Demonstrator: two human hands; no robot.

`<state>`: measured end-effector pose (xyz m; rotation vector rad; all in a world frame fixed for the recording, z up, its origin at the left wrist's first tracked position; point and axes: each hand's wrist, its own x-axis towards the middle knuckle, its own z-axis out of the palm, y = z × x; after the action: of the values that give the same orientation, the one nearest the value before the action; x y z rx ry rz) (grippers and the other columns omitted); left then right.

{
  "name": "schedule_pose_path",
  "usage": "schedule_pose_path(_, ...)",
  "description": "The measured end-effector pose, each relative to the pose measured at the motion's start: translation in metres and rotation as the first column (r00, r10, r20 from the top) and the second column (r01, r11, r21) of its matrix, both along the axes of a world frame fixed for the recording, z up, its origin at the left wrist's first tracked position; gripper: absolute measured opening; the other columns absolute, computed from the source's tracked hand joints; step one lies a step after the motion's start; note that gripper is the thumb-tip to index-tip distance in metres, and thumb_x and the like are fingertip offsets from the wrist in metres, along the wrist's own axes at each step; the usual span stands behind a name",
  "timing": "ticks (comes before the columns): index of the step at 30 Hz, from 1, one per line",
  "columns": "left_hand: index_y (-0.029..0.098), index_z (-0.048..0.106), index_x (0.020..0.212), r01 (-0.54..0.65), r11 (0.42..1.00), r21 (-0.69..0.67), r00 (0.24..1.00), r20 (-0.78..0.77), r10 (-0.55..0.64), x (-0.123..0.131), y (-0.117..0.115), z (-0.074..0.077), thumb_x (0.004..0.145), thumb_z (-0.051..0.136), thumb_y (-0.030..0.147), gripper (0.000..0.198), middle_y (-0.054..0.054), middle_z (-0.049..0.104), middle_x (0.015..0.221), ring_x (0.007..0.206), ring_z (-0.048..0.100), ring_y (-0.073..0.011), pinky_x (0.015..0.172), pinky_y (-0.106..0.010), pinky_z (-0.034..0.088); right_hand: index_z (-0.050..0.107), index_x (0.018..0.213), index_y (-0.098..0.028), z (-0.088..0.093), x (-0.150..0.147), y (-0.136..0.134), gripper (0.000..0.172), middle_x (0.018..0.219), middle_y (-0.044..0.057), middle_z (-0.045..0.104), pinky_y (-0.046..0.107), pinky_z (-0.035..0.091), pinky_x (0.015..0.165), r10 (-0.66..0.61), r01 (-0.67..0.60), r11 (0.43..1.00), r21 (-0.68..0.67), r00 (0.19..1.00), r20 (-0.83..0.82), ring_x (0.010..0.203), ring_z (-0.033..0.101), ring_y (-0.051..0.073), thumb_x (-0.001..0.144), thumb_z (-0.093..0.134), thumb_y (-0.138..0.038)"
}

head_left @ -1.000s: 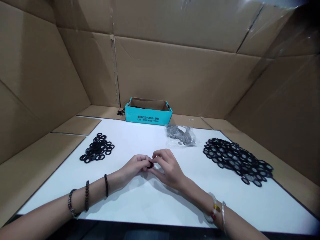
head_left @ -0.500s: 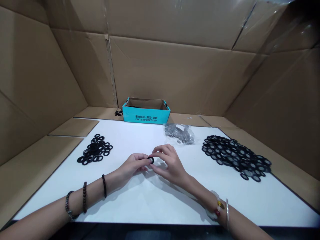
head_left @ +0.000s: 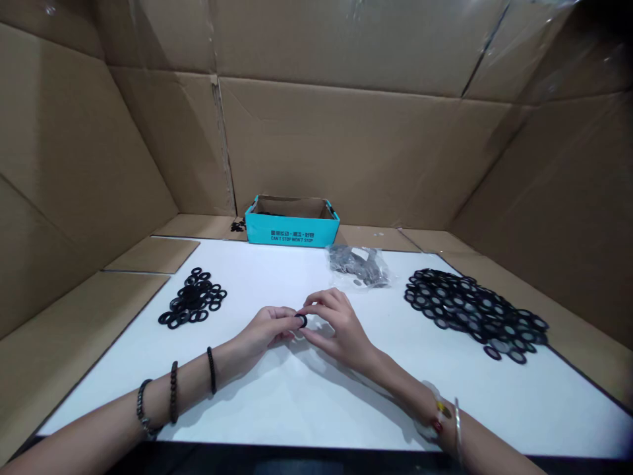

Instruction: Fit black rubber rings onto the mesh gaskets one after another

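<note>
Above the middle of the white tabletop, a small black ring is pinched at its left side between the thumb and fingers of my left hand. My right hand has its thumb and fingertips on the ring's right edge, closed in a loose pinch. Fingers cover part of the ring, and its centre is too small to make out well. To the left lies a pile of black rings with open centres. A larger pile of black rings with greyish centres spreads on the right.
A turquoise box with an open top stands at the back, some dark pieces inside. Several small black pieces lie beside it. Nearer is a clear plastic bag of grey discs. Cardboard walls enclose the back and sides.
The whole view has shifted slightly right and down. Both hands keep their hold on the ring, with only a very small shift of the fingers.
</note>
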<state>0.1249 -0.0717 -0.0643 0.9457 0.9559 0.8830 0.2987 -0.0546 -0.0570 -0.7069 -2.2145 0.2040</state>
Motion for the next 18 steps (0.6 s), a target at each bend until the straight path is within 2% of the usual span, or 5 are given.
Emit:
schedule_pose_path(6,0.013,0.068,0.074,-0.003,1.0,0.011,1.0,0.017,0.003,-0.001,0.002,-0.002,0.067,0.07,0.028,0.016,0.001,0.057,0.065,0.057,0.042,-0.0067,0.058,-0.02,0.032,0.053,0.084,-0.017,-0.002,-0.001,-0.001,0.016,0.088,0.006,0.056,0.034,0.039,0.073,-0.041,0.042,0.999,-0.033,0.999,0.022,0.083,0.049,0.019,0.077,0.061,-0.028)
schedule_pose_path(9,0.014,0.066,0.069,0.001,1.0,0.014,1.0,0.009,-0.001,-0.001,0.003,-0.004,0.068,0.069,0.029,0.015,0.002,0.055,0.061,0.055,0.042,-0.0059,0.057,-0.02,0.031,0.05,0.102,-0.017,0.002,0.001,-0.003,0.029,0.104,0.01,0.053,0.038,0.039,0.082,-0.033,0.037,0.997,-0.074,0.998,0.045,0.098,0.047,0.023,0.075,0.058,-0.026)
schedule_pose_path(13,0.013,0.067,0.069,0.037,0.999,0.02,0.999,-0.022,-0.037,-0.001,0.002,-0.004,0.067,0.07,0.027,0.014,0.001,0.058,0.062,0.058,0.047,-0.008,0.059,-0.021,0.033,0.048,0.116,-0.021,0.012,0.007,-0.003,0.044,0.124,0.009,0.047,0.041,0.034,0.093,0.105,-0.094,0.992,-0.083,0.983,0.148,0.113,0.041,0.023,0.073,0.052,-0.014)
schedule_pose_path(15,0.014,0.069,0.074,0.036,0.999,0.012,0.998,-0.054,-0.035,0.0,0.001,-0.002,0.067,0.07,0.026,0.014,0.0,0.06,0.064,0.06,0.048,-0.0087,0.06,-0.022,0.034,0.052,0.11,-0.021,0.012,0.008,-0.001,0.039,0.123,0.008,0.048,0.04,0.035,0.093,0.152,-0.14,0.987,-0.08,0.974,0.168,0.111,0.042,0.022,0.073,0.051,-0.012)
schedule_pose_path(18,0.013,0.068,0.069,0.032,0.999,0.006,0.998,-0.062,-0.032,0.001,0.0,0.002,0.067,0.07,0.027,0.014,0.001,0.056,0.061,0.059,0.046,-0.0081,0.058,-0.021,0.032,0.054,0.098,-0.018,0.006,0.006,0.002,0.022,0.111,0.009,0.054,0.038,0.039,0.086,0.116,-0.108,0.991,-0.078,0.987,0.112,0.101,0.047,0.022,0.076,0.055,-0.019)
